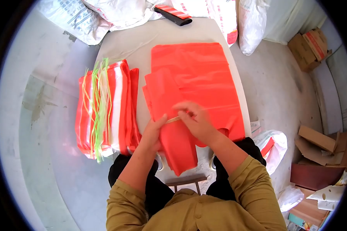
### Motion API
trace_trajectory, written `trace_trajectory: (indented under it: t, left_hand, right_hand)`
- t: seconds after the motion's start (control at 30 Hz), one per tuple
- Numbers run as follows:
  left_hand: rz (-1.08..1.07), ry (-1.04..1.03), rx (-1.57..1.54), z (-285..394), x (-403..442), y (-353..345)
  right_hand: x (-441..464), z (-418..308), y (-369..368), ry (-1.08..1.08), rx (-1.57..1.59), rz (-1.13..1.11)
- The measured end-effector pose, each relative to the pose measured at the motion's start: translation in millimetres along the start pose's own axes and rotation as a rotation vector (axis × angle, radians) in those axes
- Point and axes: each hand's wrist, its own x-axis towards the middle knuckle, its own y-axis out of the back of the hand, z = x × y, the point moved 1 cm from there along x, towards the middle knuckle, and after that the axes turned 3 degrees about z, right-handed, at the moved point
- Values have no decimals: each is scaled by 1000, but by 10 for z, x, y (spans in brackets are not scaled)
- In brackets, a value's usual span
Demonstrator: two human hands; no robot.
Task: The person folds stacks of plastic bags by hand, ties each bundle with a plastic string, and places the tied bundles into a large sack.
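Note:
A long folded bundle of red sheet material lies at a slant over the table's near edge, its lower end hanging toward my lap. My left hand is closed on the bundle's left side, thumb on top. A thin pale strip runs across the bundle between my hands. My right hand is above the bundle, its fingers pinched at the strip's right end and slightly blurred. Under the bundle and to its right lies a wide flat stack of red sheets.
On the left, a stack of red pieces with white stripes carries loose green and yellow strings. A black and red-striped object rests on the table's far edge. White sacks stand behind; cardboard boxes are at right.

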Motion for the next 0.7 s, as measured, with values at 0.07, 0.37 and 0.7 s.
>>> trace_trajectory:
  t: [0.07, 0.37, 0.7]
  left_hand:
    - [38, -20, -20, 6, -3, -41]
    - [111, -143, -189, 206, -17, -77]
    - [213, -244, 21, 3, 363, 54]
  right_hand:
    - [53, 130, 11, 114, -143, 254]
    - [-130, 208, -111, -324, 430, -191]
    - [-456, 374, -53, -392, 95, -59]
